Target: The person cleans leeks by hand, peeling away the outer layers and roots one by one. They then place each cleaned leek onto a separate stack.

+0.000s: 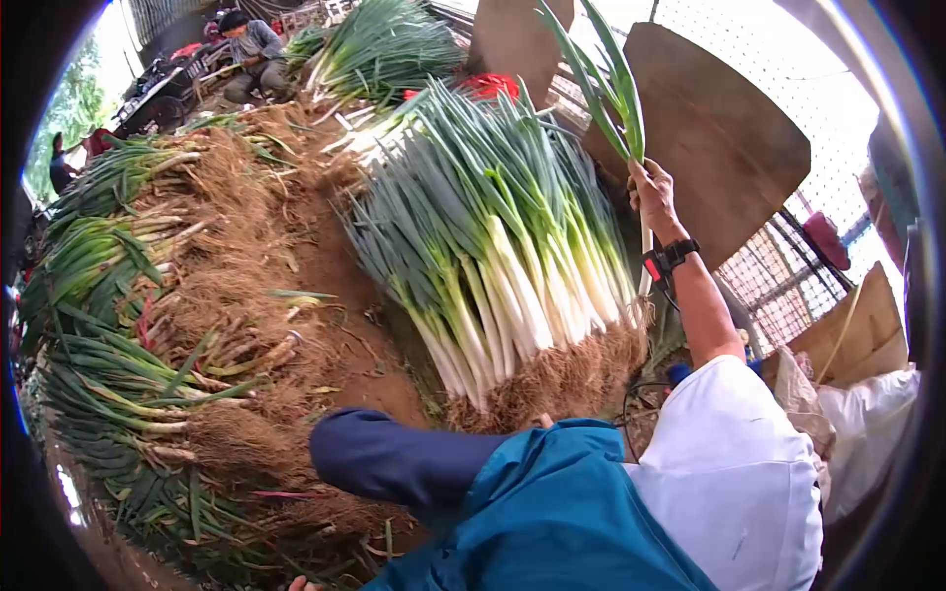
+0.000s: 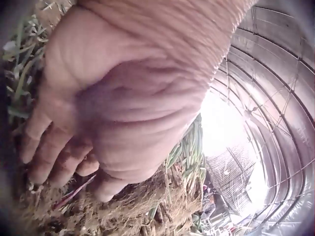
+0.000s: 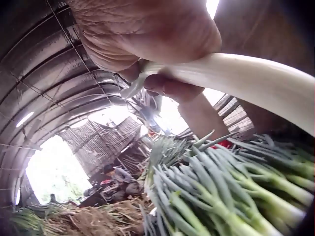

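Observation:
My right hand point(image 1: 654, 200) is raised above the far right side of a big heap of green onions point(image 1: 503, 266). It grips one long green onion point(image 1: 627, 103) by its pale stalk, the leaves pointing up. In the right wrist view, the fingers curl round the white stalk point(image 3: 251, 83). The heaped onions lie side by side, white stems and brown roots point(image 1: 581, 374) toward me. At the bottom edge of the head view, only the fingertips of my left hand point(image 1: 304, 584) show. The left wrist view has that hand point(image 2: 123, 108) hanging loosely, holding nothing, over brown roots point(image 2: 123, 216).
Untrimmed onions with tangled roots point(image 1: 236, 345) form a long pile on the left. A person point(image 1: 253, 59) sits at the back left, near another onion heap point(image 1: 384, 49). Brown boards point(image 1: 709, 138) stand behind my right hand; white sacks point(image 1: 867, 433) lie at the right.

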A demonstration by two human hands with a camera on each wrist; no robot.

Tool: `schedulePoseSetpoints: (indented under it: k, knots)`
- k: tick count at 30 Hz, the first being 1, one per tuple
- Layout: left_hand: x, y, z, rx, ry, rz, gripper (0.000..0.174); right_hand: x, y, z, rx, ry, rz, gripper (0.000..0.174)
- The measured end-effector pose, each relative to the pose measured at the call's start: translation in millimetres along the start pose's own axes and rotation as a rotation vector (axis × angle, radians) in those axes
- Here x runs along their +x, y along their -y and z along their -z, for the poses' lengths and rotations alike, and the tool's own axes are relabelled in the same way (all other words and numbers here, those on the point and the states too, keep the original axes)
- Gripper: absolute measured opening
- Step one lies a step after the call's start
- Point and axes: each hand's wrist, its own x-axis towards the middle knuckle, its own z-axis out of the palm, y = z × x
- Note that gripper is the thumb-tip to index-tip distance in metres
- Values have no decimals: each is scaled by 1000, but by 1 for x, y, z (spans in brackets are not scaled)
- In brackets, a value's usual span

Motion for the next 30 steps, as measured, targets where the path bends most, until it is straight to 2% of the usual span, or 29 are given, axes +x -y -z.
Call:
schedulePoseSetpoints:
  k: [2,7,10,11,14,15,17,18,21,24,25,28,30]
  knots:
    - [25,25,16,69,-6,-5,61,3,-14,23,-57,-21,-33,26]
    - [33,16,13,208,-14,23,63,25,-43,37,-139,-33,-10,30]
    - [10,-4,-5,218,-76,-1,63,38,-79,39,-193,10,-52,31]
    - [5,-6,-8,241,-88,42,62,41,-96,35,-208,22,-79,30]
    - [-1,-9,-12,418,-74,63,62,41,-195,31,-225,259,-117,37]
    - [-3,-13,-20,425,-82,70,62,44,-271,31,-541,310,74,41]
    - [-13,-26,-37,450,-100,93,62,14,-335,29,-945,324,182,46]
    - [-17,-32,-44,485,-95,67,62,-8,-338,19,-1033,290,98,47]
    - [-23,-48,-59,530,-71,35,63,-17,-327,25,-769,314,-291,39]
    - [-16,-56,-75,430,-53,81,63,-23,-336,36,-375,232,-308,31]
    - [-9,-59,-77,413,-52,98,63,-22,-338,36,-369,177,-247,27]
    - [-9,-73,-93,343,-90,78,62,-10,-317,53,-220,109,-356,30]
    - [-4,-78,-92,365,-86,63,62,2,-291,70,-2,80,-347,34]
